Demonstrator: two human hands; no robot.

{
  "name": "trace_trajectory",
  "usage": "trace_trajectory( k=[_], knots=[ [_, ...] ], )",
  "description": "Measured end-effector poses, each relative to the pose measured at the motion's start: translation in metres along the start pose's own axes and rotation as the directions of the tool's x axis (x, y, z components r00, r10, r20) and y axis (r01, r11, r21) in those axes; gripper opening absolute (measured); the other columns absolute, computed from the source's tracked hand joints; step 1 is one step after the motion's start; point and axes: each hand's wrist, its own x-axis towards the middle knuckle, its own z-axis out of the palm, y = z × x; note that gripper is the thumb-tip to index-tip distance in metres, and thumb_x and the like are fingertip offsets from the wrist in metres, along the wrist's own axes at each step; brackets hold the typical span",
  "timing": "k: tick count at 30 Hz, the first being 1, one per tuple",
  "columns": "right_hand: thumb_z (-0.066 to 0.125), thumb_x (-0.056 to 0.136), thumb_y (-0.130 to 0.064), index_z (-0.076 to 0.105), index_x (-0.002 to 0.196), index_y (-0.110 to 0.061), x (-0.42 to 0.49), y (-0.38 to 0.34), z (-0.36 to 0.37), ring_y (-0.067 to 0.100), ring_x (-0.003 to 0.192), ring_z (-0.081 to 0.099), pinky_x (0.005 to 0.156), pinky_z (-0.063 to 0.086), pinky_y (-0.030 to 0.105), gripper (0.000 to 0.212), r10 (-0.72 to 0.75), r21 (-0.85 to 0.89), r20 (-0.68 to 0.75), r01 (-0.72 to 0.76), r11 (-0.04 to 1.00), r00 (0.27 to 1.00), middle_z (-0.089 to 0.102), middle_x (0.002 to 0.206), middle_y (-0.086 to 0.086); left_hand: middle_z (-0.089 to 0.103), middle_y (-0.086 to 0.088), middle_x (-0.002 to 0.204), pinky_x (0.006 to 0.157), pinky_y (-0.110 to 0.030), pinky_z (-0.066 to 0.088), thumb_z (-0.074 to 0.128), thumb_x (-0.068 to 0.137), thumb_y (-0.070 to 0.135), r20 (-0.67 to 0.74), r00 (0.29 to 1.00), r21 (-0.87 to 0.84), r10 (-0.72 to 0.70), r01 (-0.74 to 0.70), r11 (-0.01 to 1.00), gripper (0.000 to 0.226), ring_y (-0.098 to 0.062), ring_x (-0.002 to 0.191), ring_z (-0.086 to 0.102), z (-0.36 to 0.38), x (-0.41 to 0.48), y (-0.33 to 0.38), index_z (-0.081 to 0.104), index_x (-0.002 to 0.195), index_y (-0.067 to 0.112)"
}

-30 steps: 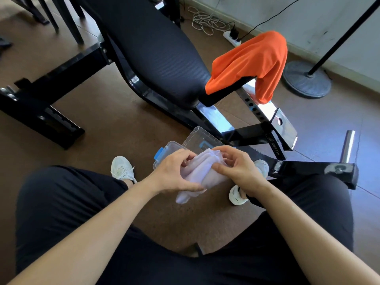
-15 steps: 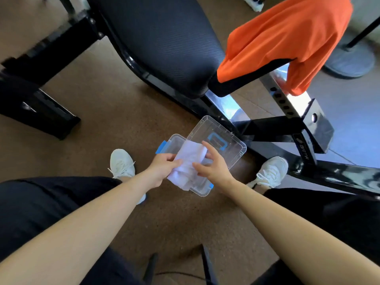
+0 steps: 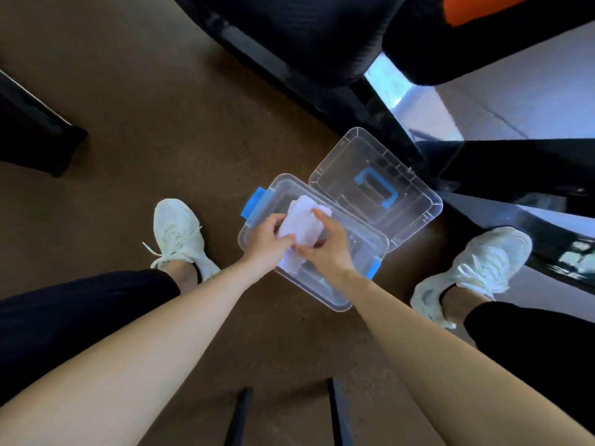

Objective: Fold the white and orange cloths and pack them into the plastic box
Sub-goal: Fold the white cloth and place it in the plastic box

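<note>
No legible text; pale smudge on bench frame point(image 3: 560, 249), perhaps logo.

Brown floor point(image 3: 145, 101) bears the plastic box point(image 3: 322, 300), lid point(image 3: 351, 162) open, between two white shoes point(image 3: 178, 233), near a black bench frame point(image 3: 515, 162)

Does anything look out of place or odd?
Nothing stands out. The left hand and right hand hold the white cloth over the open plastic box; the orange cloth lies on the bench, not yet packed.

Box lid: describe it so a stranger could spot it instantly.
Find the black bench frame on the upper right, then look to the floor beside it. The clear lid stands open behind the plastic box and the white cloth. Only the lid bears a blue rectangular handle; the box has blue side clips.
</note>
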Motion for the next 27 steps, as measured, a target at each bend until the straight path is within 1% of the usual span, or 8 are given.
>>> trace_trajectory(
  k=[3, 7, 10, 12, 15, 19, 23, 27],
  knots=[
    [0.08, 0.081, -0.042, 0.037, 0.147, -0.038, 0.025, 0.013, 0.021, 0.015, 0.124, 0.054, 0.099, 0.055, 0.03, 0.079, -0.005, -0.049, -0.049, 0.003, 0.999, 0.999, 0.047, 0.144, -0.004, 0.061, 0.007, 0.116, 0.094, -0.029, 0.048, 0.057, 0.101, 0.032, 0.024, 0.999, 0.134, 0.038, -0.041, 0.99, 0.031, -0.014, 0.111, 0.06, 0.003, 0.019, -0.008, 0.055, 0.132, 0.028],
    [0.079, 0.083, -0.04, 0.034, 0.149, -0.039, 0.056, 0.033, 0.05, 0.013, 0.128, 0.051, 0.098, 0.054, 0.028, 0.079, 0.024, -0.079, -0.066, -0.03, 0.996, 0.998, 0.041, 0.148, -0.005, 0.053, -0.007, 0.149, 0.112, -0.037, 0.043, 0.06, 0.099, 0.019, 0.061, 0.994, 0.23, 0.094, -0.106, 0.967, 0.058, -0.025, 0.136, 0.052, -0.006, 0.03, -0.02, 0.039, 0.153, 0.021],
    [0.076, 0.084, -0.047, 0.033, 0.148, -0.039, 0.071, 0.046, 0.069, 0.019, 0.127, 0.053, 0.097, 0.056, 0.028, 0.078, 0.025, -0.13, -0.1, -0.038, 0.991, 0.995, 0.037, 0.149, -0.003, 0.055, 0.001, 0.148, 0.11, -0.039, 0.049, 0.058, 0.101, 0.018, 0.069, 0.985, 0.249, 0.161, -0.173, 0.953, 0.053, -0.017, 0.133, 0.055, -0.016, 0.023, -0.028, 0.043, 0.151, 0.025],
    [0.071, 0.083, -0.058, 0.03, 0.148, -0.037, 0.078, 0.05, 0.075, 0.02, 0.123, 0.052, 0.096, 0.057, 0.028, 0.08, 0.026, -0.293, -0.092, -0.052, 0.955, 0.995, 0.037, 0.146, 0.001, 0.064, 0.003, 0.136, 0.101, -0.039, 0.056, 0.062, 0.098, 0.012, -0.051, 0.963, 0.215, 0.265, -0.248, 0.944, 0.047, -0.013, 0.118, 0.064, -0.022, 0.016, -0.036, 0.055, 0.143, 0.023],
    [0.061, 0.083, -0.072, 0.029, 0.15, -0.033, 0.078, 0.054, 0.072, 0.025, 0.12, 0.053, 0.096, 0.056, 0.033, 0.084, -0.118, -0.661, -0.127, 0.005, 0.751, 0.985, 0.042, 0.142, 0.009, 0.067, 0.001, 0.123, 0.086, -0.041, 0.06, 0.065, 0.092, 0.009, -0.264, 0.896, 0.283, 0.358, -0.283, 0.917, 0.042, -0.016, 0.103, 0.066, -0.03, 0.013, -0.052, 0.062, 0.132, 0.018],
    [0.063, 0.09, -0.057, 0.04, 0.151, -0.027, 0.069, 0.069, 0.065, 0.037, 0.139, 0.046, 0.111, 0.044, 0.048, 0.071, -0.527, -0.767, 0.047, 0.369, 0.525, 0.848, 0.043, 0.155, 0.012, 0.061, -0.002, 0.129, 0.087, -0.043, 0.058, 0.065, 0.094, 0.015, -0.307, 0.901, 0.349, 0.306, -0.193, 0.917, 0.047, -0.022, 0.111, 0.062, -0.034, 0.015, -0.066, 0.057, 0.14, 0.021],
    [0.045, 0.097, -0.062, 0.011, 0.16, -0.035, 0.077, 0.076, 0.065, 0.039, 0.156, 0.01, 0.122, 0.027, 0.054, 0.076, -0.425, -0.805, 0.298, 0.465, 0.369, 0.855, 0.007, 0.17, 0.01, 0.065, -0.001, 0.13, 0.088, -0.031, 0.059, 0.061, 0.099, 0.012, -0.289, 0.912, 0.288, 0.291, -0.207, 0.935, 0.049, -0.015, 0.106, 0.066, -0.033, 0.017, -0.073, 0.054, 0.146, 0.024],
    [0.042, 0.094, -0.069, -0.011, 0.157, -0.038, 0.086, 0.072, 0.066, 0.041, 0.155, -0.005, 0.123, 0.02, 0.056, 0.089, -0.283, -0.875, 0.339, 0.411, 0.255, 0.897, -0.016, 0.168, 0.01, 0.065, 0.0, 0.131, 0.088, -0.022, 0.054, 0.061, 0.099, 0.008, -0.271, 0.918, 0.242, 0.289, -0.226, 0.944, 0.048, -0.012, 0.11, 0.064, -0.037, 0.02, -0.076, 0.056, 0.144, 0.023]
  ],
)
